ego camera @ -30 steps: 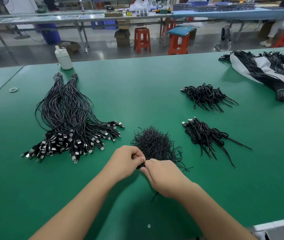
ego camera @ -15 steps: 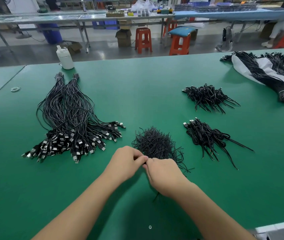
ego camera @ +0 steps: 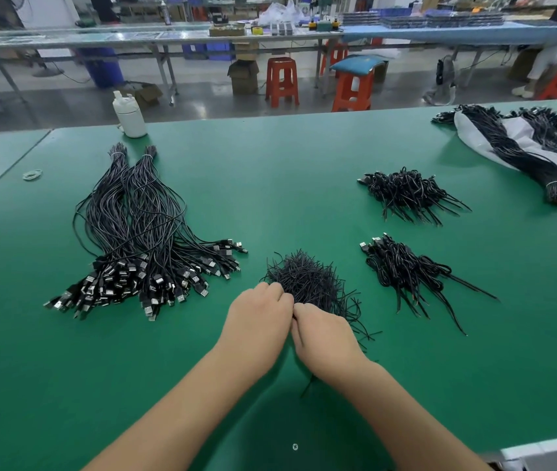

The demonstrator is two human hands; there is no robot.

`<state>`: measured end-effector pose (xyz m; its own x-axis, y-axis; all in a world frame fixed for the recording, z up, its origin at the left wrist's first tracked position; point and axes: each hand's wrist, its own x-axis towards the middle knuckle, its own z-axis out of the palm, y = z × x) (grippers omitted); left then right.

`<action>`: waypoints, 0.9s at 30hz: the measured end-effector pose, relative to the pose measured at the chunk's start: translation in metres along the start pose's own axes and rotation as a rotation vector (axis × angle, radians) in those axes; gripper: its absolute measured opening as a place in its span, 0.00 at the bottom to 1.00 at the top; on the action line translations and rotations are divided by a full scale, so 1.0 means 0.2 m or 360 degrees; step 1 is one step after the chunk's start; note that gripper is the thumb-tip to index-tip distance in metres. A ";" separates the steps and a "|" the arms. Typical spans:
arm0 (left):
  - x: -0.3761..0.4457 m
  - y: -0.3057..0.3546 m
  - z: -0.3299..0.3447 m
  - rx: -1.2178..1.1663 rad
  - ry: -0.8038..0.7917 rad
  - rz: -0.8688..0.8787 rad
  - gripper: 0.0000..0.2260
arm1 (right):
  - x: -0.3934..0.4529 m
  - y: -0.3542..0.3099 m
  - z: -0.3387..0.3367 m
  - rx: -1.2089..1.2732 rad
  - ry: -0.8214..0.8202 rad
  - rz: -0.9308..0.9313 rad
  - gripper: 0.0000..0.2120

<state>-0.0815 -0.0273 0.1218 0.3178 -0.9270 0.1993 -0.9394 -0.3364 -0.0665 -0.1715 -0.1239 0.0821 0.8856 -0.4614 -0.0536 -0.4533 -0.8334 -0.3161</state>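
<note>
Worktop: the worktop is green and wide, so every heap gets its own spot.
Long cables: the long cables lie in a big fan on the left. Their plugs point at the person, so one is easy to grab.
Bag: the bag is white and sits far to the right with more cables on it. It is well apart from the work, so I think it is spare stock.
Small heaps: the far heap and the near heap on the right are folded-up cables. I think done ones go there, out of the way.
Ties: the ties are a fuzzy heap of short black bits in the middle. They touch the fingertips, so a new one is always close.
Left hand: the left hand is curled, its fingertips meet the other hand, and it pinches the wire.
Right hand: the right hand is curled too and pinches the wire from the other side.
Wire: the wire is thin and black, held between both hands just in front of the ties. A tail peeks out under the right hand. The hands hide most of it; maybe a tie is being twisted round a cable.
</note>
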 end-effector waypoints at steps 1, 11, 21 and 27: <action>-0.01 0.00 0.00 0.0030 0.0057 0.0060 0.13 | 0.01 0.01 -0.01 0.0334 -0.0064 0.0088 0.07; -0.03 -0.04 0.08 -0.0355 0.0711 0.0077 0.03 | 0.03 0.10 -0.14 0.2979 -0.0682 0.0632 0.10; -0.06 -0.06 0.11 -0.0358 0.0691 0.0085 0.04 | 0.04 0.09 -0.12 0.2930 -0.0481 0.0666 0.05; -0.05 -0.10 0.10 -0.0198 0.0630 0.0351 0.05 | 0.03 0.08 -0.12 0.2966 -0.0502 0.0846 0.08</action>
<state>-0.0644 -0.0147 0.1024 0.0578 -0.8314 0.5526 -0.9950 -0.0934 -0.0364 -0.1753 -0.1468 0.1000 0.7974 -0.2775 -0.5359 -0.1686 0.7501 -0.6394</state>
